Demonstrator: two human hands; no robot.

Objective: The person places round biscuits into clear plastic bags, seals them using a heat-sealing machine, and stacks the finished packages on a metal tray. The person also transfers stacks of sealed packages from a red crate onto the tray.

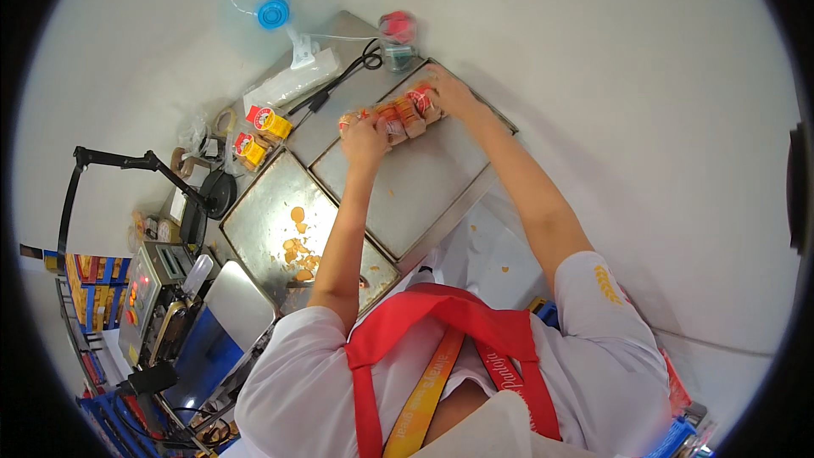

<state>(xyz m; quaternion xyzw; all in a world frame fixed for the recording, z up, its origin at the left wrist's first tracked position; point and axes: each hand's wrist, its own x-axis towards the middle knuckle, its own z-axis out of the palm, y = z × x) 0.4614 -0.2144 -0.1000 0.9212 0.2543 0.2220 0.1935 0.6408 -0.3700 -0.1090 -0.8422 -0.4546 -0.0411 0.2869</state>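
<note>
A row of clear-wrapped packs of round orange-brown biscuits (pixel 402 115) lies across the far part of a bare metal tray (pixel 424 191). My left hand (pixel 365 139) is closed on the left end of the row, fingers bent over the wrapping. At the right end, near the tray's far corner, my right hand (pixel 451 93) grips the last pack, which has a red label. Both arms reach forward, and the packs appear to rest on the tray between my hands. My fingertips are partly hidden.
Left of it, a second tray (pixel 254 212) holds broken biscuit pieces (pixel 297 256). Beyond stand two yellow-labelled packs (pixel 251 149), a blue-centred fan (pixel 273 13), and a jar with red contents (pixel 398 30). A black lamp arm (pixel 119 158) and a scale (pixel 151 293) are at left.
</note>
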